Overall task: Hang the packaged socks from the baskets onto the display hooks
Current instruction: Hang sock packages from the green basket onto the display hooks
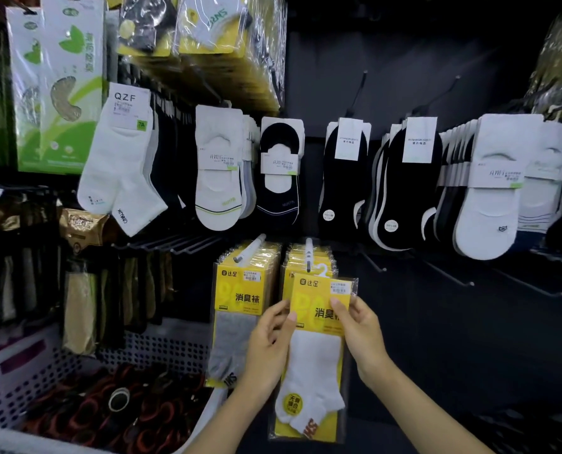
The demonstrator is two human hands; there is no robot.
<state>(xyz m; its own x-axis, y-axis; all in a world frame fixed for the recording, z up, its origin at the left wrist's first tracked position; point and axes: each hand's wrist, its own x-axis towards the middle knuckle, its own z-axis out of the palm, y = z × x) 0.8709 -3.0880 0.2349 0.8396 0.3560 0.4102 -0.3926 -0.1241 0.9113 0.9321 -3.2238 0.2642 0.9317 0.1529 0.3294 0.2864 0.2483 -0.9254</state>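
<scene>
Your left hand [269,348] and right hand [361,339] each pinch a side of the sock pack [315,365], yellow card with a white sock, held upright low in the middle of the display. Both hands' far fingers are hidden behind it. Its small hanger overlaps the tip of the white hook [309,253]; you cannot tell whether it is threaded on. The pack covers most of the stack of yellow packs [300,257] on that hook. Just left hangs a second yellow stack [243,290]. The basket [43,371], near left, is cut off by the frame edge. To the right, bare hooks [449,273] stand out over a dark panel.
</scene>
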